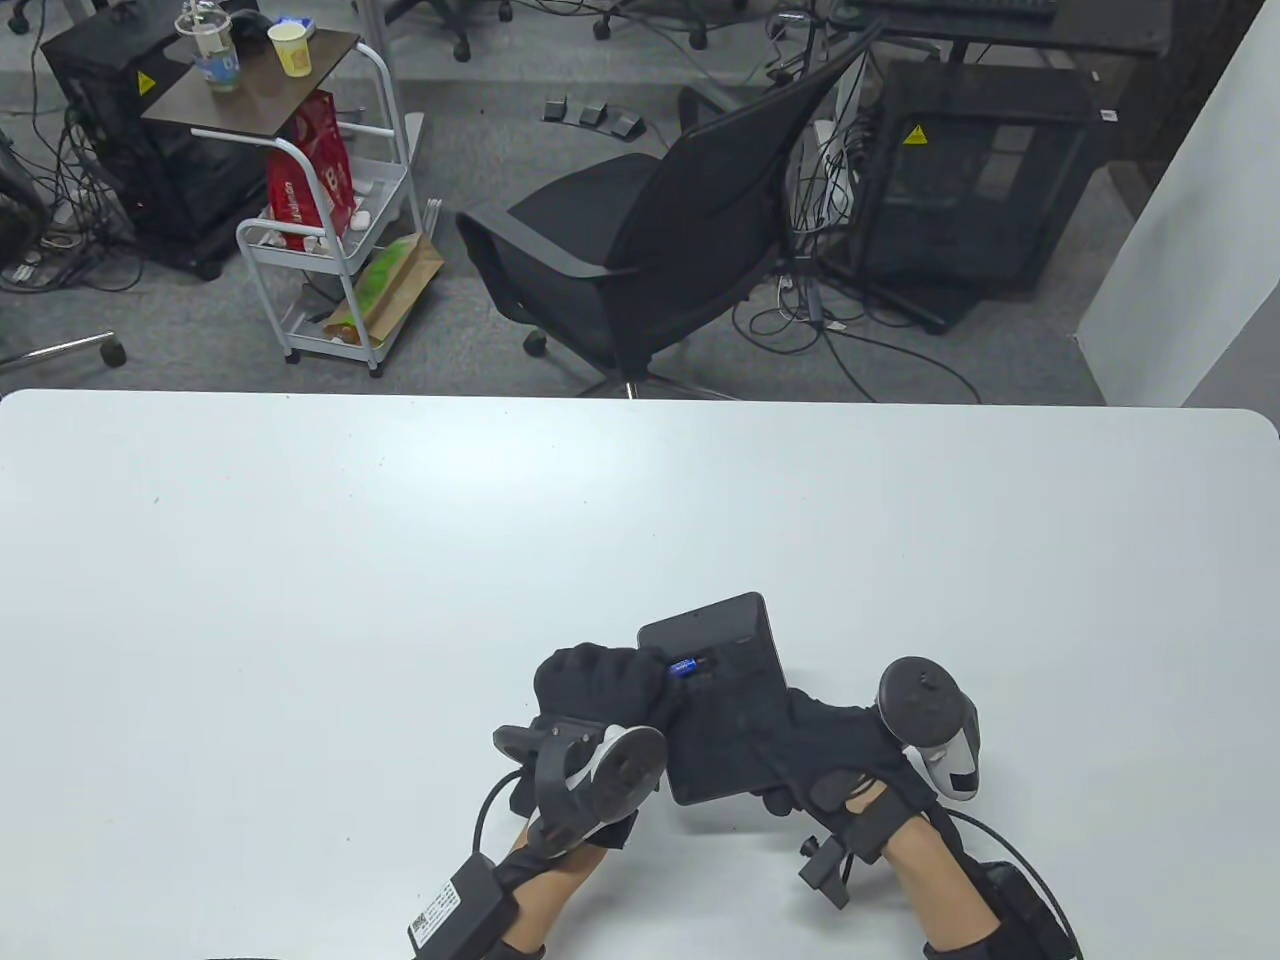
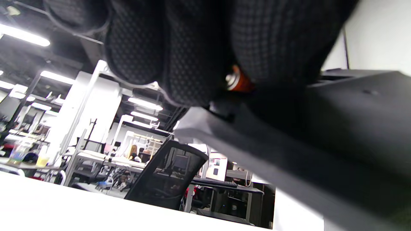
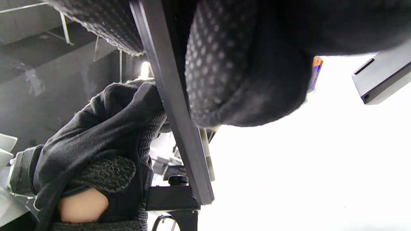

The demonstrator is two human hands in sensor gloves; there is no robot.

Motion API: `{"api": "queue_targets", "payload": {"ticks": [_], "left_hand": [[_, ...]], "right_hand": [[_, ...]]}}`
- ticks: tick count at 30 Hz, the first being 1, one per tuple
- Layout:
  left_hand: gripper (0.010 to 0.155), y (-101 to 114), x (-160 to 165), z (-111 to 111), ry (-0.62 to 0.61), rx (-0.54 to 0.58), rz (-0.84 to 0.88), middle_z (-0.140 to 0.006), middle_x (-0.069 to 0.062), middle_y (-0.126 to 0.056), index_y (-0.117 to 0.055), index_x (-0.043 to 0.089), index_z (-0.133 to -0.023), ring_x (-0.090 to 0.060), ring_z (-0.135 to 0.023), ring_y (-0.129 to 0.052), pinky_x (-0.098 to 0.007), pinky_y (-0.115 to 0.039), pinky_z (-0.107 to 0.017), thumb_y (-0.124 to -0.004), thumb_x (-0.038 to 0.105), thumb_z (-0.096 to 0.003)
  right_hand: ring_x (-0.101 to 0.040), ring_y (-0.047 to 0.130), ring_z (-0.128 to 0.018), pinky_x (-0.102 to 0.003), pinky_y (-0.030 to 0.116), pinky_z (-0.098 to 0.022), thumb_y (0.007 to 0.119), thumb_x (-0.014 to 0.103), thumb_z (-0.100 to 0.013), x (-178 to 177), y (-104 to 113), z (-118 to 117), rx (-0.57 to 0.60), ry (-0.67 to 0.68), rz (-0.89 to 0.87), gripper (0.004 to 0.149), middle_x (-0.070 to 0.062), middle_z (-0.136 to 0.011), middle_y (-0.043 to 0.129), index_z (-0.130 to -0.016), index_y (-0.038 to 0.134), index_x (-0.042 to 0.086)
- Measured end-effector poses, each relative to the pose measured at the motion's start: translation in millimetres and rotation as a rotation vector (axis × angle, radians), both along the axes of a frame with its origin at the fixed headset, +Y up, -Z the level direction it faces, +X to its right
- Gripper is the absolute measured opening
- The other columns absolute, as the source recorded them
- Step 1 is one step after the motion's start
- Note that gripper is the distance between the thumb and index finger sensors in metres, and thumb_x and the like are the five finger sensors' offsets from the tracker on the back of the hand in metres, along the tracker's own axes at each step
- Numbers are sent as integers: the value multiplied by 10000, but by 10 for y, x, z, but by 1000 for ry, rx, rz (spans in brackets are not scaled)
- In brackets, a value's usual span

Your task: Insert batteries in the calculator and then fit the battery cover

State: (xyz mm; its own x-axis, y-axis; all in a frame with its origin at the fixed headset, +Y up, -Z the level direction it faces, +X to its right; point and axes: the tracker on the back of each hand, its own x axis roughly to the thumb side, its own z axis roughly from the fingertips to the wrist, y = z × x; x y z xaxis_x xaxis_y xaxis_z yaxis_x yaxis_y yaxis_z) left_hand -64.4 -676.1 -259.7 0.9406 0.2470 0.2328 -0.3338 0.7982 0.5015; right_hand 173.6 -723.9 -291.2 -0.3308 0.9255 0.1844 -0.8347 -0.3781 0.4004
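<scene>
The black calculator (image 1: pixel 715 700) is lifted off the table with its back up, held between both hands. My left hand (image 1: pixel 640 690) pinches a blue battery (image 1: pixel 685 667) at the open battery slot on the calculator's left side. The left wrist view shows the battery's orange metal-tipped end (image 2: pixel 236 81) between my fingers, against the calculator (image 2: pixel 337 128). My right hand (image 1: pixel 800 745) grips the calculator's right side from beneath. In the right wrist view an orange and blue battery (image 3: pixel 316 72) shows behind my right fingers (image 3: pixel 231 73); I cannot tell what holds it.
The white table (image 1: pixel 300 600) stretches around the hands. A grey flat piece with a slot (image 3: pixel 382 78) shows at the right wrist view's upper right; I cannot tell what it is. A black office chair (image 1: pixel 650 240) stands beyond the far edge.
</scene>
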Motion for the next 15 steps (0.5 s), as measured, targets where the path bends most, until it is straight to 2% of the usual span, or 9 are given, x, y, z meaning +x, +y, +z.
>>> {"api": "queue_targets", "payload": {"ticks": [8, 11, 15], "left_hand": [[459, -37, -104, -76, -32, -63, 144, -667, 44, -995, -929, 243, -689, -262, -728, -886, -569, -639, -629, -938, 488, -301], [457, -61, -170, -137, -66, -99, 191, -692, 73, -946, -893, 277, -683, -257, -775, -832, -570, -615, -646, -916, 506, -289], [513, -84, -230, -189, -73, -140, 250, -762, 53, -864, -827, 285, -709, -279, -815, -772, -573, -593, -653, -886, 548, -272]], "right_hand": [[-284, 1024, -169, -405, 862, -138, 766, 404, -486, -11, 48, -9, 76, 38, 18, 540, -198, -451, 971, -798, 747, -36], [-288, 1023, -169, -405, 860, -139, 765, 402, -487, -11, 18, -21, 37, 65, -29, 539, -201, -454, 969, -799, 742, -38], [-286, 1020, -185, -405, 860, -143, 766, 403, -487, -4, 37, -33, 57, 84, -42, 537, -200, -456, 969, -798, 741, -35]]}}
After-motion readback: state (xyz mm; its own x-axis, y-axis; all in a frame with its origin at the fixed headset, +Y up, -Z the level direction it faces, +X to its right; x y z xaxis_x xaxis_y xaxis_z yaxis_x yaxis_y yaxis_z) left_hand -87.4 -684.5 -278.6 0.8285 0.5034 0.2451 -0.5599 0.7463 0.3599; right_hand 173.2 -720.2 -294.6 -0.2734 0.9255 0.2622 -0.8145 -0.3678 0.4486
